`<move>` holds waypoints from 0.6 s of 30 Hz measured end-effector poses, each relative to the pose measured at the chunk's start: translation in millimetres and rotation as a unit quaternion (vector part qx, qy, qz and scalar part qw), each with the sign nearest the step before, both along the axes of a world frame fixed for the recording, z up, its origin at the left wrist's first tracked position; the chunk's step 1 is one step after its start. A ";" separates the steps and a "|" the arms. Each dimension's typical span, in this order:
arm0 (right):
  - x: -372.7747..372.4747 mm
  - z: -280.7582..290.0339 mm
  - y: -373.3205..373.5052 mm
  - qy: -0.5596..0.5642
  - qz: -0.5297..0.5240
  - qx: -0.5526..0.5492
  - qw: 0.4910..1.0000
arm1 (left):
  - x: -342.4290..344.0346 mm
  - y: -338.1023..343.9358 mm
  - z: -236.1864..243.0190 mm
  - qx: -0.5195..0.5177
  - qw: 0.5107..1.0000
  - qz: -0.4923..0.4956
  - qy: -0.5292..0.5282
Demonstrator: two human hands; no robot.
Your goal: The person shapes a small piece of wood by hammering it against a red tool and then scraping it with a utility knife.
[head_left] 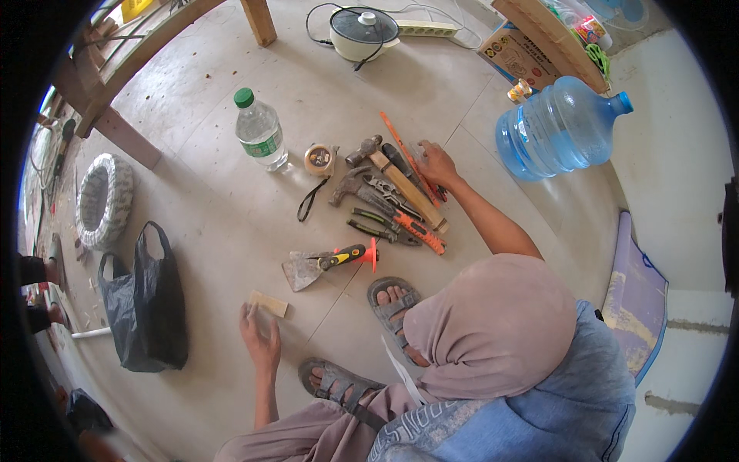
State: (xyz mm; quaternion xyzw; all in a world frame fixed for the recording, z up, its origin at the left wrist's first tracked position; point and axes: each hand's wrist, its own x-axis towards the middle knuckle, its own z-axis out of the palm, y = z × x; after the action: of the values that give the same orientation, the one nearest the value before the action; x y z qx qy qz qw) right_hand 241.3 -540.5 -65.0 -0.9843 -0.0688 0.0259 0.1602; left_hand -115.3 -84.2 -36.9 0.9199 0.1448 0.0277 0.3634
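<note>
- A wooden-handled hammer (406,188) was laid out on the tiled floor (215,254), its dark metal head turned away from the wearer.
- To its right, a long, narrow red-orange strip (400,142) was seen lying aslant; it was judged light and fairly stiff, best taken near its middle.
- Just beside the strip, the right grip (436,165) was held partly curled; whether anything was grasped could not be told.
- The left grip (259,339) was loosely spread, nothing seen held.
- At its fingertips, a flat, tan rectangular block (269,303), apparently wood, was pictured; light and rigid by judgement, best pinched by its long edges.
</note>
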 end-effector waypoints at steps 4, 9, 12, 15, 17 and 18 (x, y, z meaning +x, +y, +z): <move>-0.8 11.3 14.0 -0.042 0.034 -0.008 0.999 | 0.7 -1.7 4.1 -0.011 0.999 -0.010 0.037; 8.1 12.1 12.2 -0.017 0.032 0.012 0.999 | -3.9 -4.9 -0.8 -0.002 0.999 -0.029 0.020; 14.0 11.1 4.8 -0.006 0.030 0.029 0.999 | -6.8 -9.7 2.0 -0.007 0.999 -0.029 0.016; 16.3 12.7 0.5 -0.015 0.036 0.040 0.998 | -5.7 -13.1 3.5 -0.014 0.999 -0.030 0.010; 16.0 17.6 6.8 -0.050 0.047 0.033 0.997 | -7.3 -10.8 4.0 -0.017 0.999 -0.025 0.012; 14.8 18.8 11.4 -0.057 0.060 0.046 0.996 | -9.0 -9.2 3.1 -0.019 0.999 -0.021 0.017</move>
State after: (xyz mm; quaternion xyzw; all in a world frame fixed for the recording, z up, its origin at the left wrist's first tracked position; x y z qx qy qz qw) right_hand 256.2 -529.1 -46.2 -0.9700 -0.1374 -0.0235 0.1990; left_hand -124.3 -93.4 -33.8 0.9158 0.1325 0.0020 0.3790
